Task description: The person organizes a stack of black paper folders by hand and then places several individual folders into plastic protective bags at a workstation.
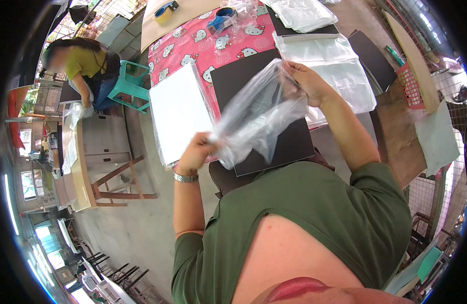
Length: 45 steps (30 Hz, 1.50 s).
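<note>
Between my two hands a clear plastic bag is stretched, crumpled toward its lower left end. My left hand, with a metal watch on its wrist, pinches that lower end. At the upper right end, the fingers of my right hand grip the other side of the bag. Beneath the bag lies a black flat board, partly covered by it. Left of the board is a stack of white sheets with plastic along its edges. A pile of clear plastic bags lies to the right, next to my right forearm.
A pink patterned cover lies on the table. Farther back are a yellow tape roll and a blue tape dispenser. More plastic bags lie at the far right. A green stool stands left, near another person. A red basket is at right.
</note>
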{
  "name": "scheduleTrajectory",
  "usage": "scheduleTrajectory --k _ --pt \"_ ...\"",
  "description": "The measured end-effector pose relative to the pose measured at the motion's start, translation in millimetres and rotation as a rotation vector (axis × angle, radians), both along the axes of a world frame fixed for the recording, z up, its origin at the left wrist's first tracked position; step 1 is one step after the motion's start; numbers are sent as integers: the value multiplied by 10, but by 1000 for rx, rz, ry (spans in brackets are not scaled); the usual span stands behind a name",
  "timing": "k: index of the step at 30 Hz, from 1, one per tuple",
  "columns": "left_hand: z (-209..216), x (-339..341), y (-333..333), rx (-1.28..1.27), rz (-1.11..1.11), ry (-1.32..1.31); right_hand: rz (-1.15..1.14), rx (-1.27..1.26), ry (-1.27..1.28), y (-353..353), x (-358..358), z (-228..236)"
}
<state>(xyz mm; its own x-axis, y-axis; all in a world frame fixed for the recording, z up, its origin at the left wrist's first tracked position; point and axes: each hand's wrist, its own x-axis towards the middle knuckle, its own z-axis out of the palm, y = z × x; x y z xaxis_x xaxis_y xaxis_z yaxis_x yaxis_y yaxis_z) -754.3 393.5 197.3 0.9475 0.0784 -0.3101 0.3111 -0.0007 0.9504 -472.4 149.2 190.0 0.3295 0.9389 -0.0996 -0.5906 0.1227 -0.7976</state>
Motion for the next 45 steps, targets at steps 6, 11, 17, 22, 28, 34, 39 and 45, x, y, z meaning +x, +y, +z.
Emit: scheduleTrajectory --k 6,11,17,22,28,34,39,45 --pt "-123 204 193 -760 322 -349 286 57 -621 -28 152 -69" --pt "-188 348 156 -195 -150 48 -81 344 252 68 205 38" --pt "-397 639 534 -898 421 -253 57 -77 -51 1 482 -188" --pt "-889 1394 946 -157 677 -10 -245 -197 -347 353 888 -569" --pt "-1189 1998 1173 838 565 48 -393 -753 -1373 866 1112 -883" --pt "-1006 1916 1021 547 511 115 -400 -762 -1562 803 971 -821" --pt "-673 1793 895 429 501 129 -137 -837 -1591 776 898 -557" --pt "-742 1839 824 387 467 247 -394 -976 -1524 821 982 -773"
